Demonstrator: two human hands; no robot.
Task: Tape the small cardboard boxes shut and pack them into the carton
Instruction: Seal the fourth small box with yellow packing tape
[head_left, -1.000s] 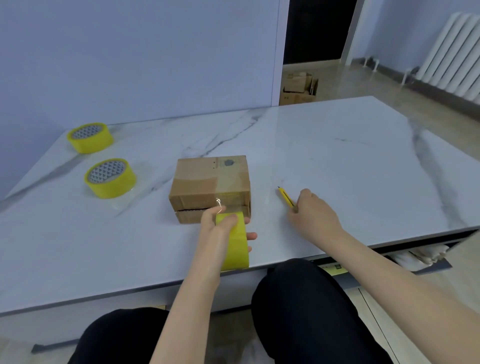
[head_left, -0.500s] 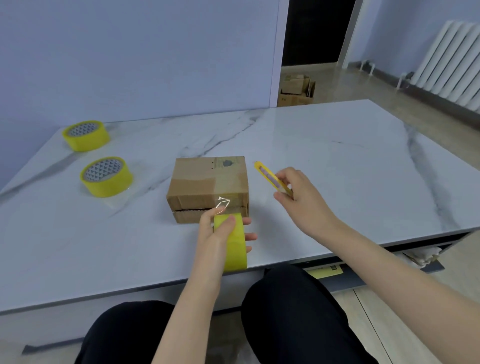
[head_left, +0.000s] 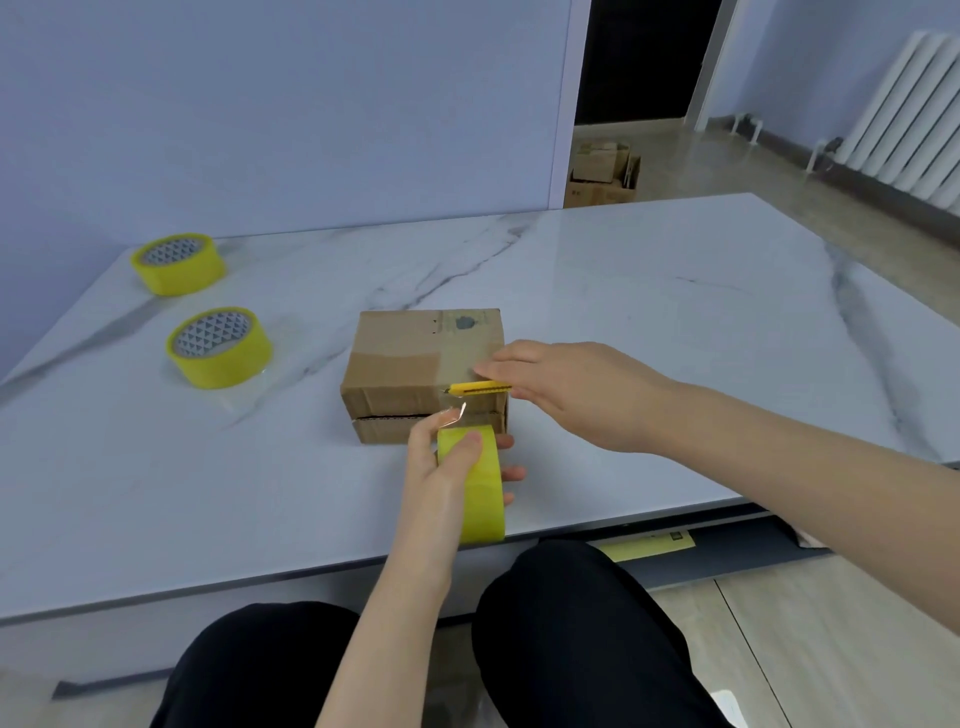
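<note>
Sitting on the white marble-look worktop (head_left: 675, 338) is the small box (head_left: 410, 353). The left grip (head_left: 441, 483) wraps a yellow tape roll (head_left: 480, 499) at its near side, and the right grip (head_left: 576, 395) pinches a yellow cutter (head_left: 480, 387) against it. Spare rolls (head_left: 179, 262) sit far left, radiator (head_left: 909, 114) back right.

The person wore plain black trousers (head_left: 571, 639), the dark matte cloth covering both thighs just below the near edge of the marble table (head_left: 675, 291), softly rounded at the knees. Above that table edge the left forearm (head_left: 395, 597) and right forearm (head_left: 779, 457) were bare along their visible length, and the left hand (head_left: 441, 478) and right hand (head_left: 576, 395) over the table were bare as well.
</note>
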